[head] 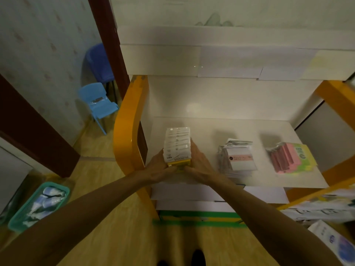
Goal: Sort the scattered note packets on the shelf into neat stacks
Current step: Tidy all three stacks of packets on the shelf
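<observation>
A: Where is the white pack stack (177, 145)?

B: On the left part of the shelf (240, 127), held between both hands. The left hand (160, 167) grips its left side and the right hand (199, 163) grips its right side, fingers curled round the near end.

A: What about the other 2 piles?

B: A white and pink pile (237, 158) lies in the middle, just right of the right hand. A pink and green pile (290, 157) lies farther right, apart from both hands.
</observation>
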